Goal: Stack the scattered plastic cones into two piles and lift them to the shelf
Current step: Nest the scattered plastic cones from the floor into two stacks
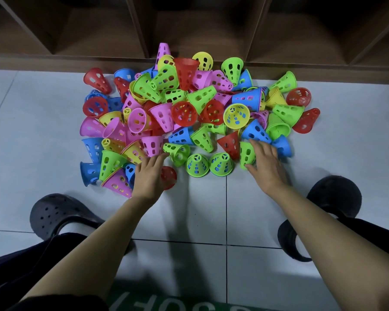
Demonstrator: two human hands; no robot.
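- The left hand (147,177) has a released grip. Its fingers are stretched out flat, and their tips touch a tipped green cone (176,153). The thumb is hidden.
- One red cone (170,177) lies partly under that hand's thumb side. I cannot tell whether the hand presses on it.
- The right hand (267,168) also has a released grip, with its fingers spread and straight. Its thumb rests at the lower rim of a second green cone (247,154), and its outer fingers reach a small blue cone (282,145).
- Between the two hands, a pair of upright green cones (197,165) stands side by side, narrow ends up.
- Beyond the hands is the heap of cones (184,113) on the pale tiled floor (200,221). There are several dozen, too overlapped to count exactly, in five colours: green, red, blue, pink and yellow. None are stacked into piles yet.
- The heap reaches the foot of a dark wooden shelf (211,30), which has at least four open compartments.
- Two dark clogs are in view, the left clog (61,214) and the right clog (334,194).
- One green mat (166,304) lies nearest the person.
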